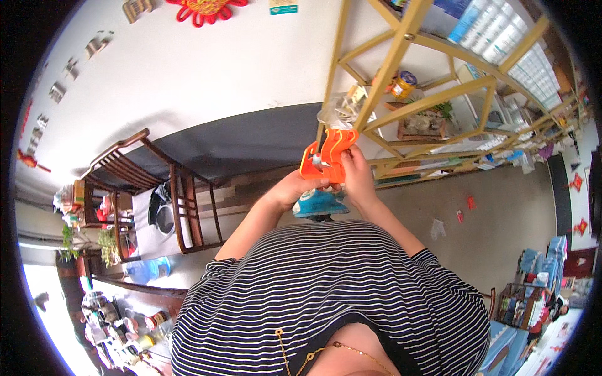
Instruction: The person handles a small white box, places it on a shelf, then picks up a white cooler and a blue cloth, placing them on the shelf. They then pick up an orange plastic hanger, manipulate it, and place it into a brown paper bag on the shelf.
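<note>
Both hands hold an orange plastic piece [336, 155] with curved, wavy walls, in front of my striped shirt. My left hand [292, 189] grips its lower left edge, thumb laid along the bottom. On the right side, my right hand [358, 171] pinches the wall between thumb and fingers. A small silvery and red thing [319, 160] shows in the gap between the orange walls; I cannot tell whether it is part of the piece. Below the hands a blue and white object [320, 203], partly hidden by my shirt, is too unclear to name.
A gold metal-framed shelf [385, 61] stands close beyond my right hand, with a plastic bag [339, 110] and a yellow jar [404, 84]. To the left is a wooden armchair [176, 207] with a black bag [161, 207]. Litter [438, 229] lies on the floor [508, 211].
</note>
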